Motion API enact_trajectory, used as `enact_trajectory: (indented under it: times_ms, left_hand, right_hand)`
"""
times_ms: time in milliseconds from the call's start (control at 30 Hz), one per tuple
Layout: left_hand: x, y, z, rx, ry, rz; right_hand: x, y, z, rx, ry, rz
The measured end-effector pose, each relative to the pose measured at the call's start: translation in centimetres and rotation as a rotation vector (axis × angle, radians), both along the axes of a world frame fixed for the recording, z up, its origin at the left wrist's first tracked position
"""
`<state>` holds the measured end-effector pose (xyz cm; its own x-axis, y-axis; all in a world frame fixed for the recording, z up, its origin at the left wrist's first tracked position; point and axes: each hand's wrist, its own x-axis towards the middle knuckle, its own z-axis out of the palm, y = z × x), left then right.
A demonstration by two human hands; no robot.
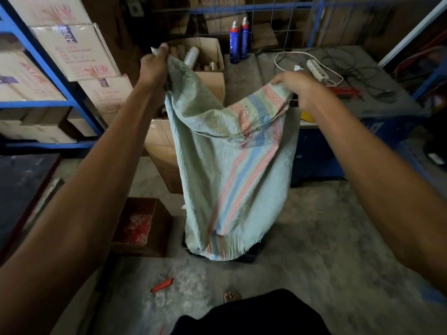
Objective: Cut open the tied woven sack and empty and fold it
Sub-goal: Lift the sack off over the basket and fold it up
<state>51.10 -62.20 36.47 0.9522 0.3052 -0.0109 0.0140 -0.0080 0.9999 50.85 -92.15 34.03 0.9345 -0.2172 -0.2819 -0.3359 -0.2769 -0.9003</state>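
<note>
A pale green woven sack (225, 170) with red and blue stripes hangs limp in front of me, held up by its top edge. My left hand (154, 65) grips one corner, raised higher at the left. My right hand (294, 87) grips the striped edge at the right, lower. The sack's frayed lower end droops over a dark crate (251, 256) on the floor. What is inside the sack or crate is hidden.
A red cutter (161, 285) lies on the concrete floor near my foot. A brown box of red pieces (141, 226) stands left of the crate. Cardboard boxes (208, 68) stand behind, blue shelving (60, 76) at left, a bench with a power strip (317, 70) at right.
</note>
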Motion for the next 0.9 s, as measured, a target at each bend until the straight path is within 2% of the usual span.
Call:
enact_trajectory:
  times_ms: [200, 267, 400, 533, 767, 900]
  left_hand:
    - [-0.5, -1.0, -0.9, 0.007, 0.007, -0.03]
    - [-0.4, -1.0, -0.9, 0.0, 0.016, -0.026]
    - [-0.7, -0.7, -0.2, 0.001, 0.014, -0.007]
    - [-0.8, -0.1, 1.1, -0.029, -0.004, 0.04]
    - [0.0, 1.9, 4.8, -0.04, -0.072, 0.071]
    - [-0.2, 2.3, 7.4, -0.004, -0.111, 0.071]
  right_hand:
    - [-1.2, 1.1, 1.7, -0.237, 0.217, 0.224]
    - [-1.4, 1.7, 1.5, -0.316, 0.227, 0.276]
    - [-1.5, 3.0, 1.8, -0.455, 0.03, 0.351]
    - [-1.4, 4.1, 2.8, -0.393, -0.184, 0.288]
    - [-0.7, 6.8, 7.8, -0.34, -0.417, 0.174]
    - [0.3, 7.7, 10.5, -0.395, -0.455, 0.163]
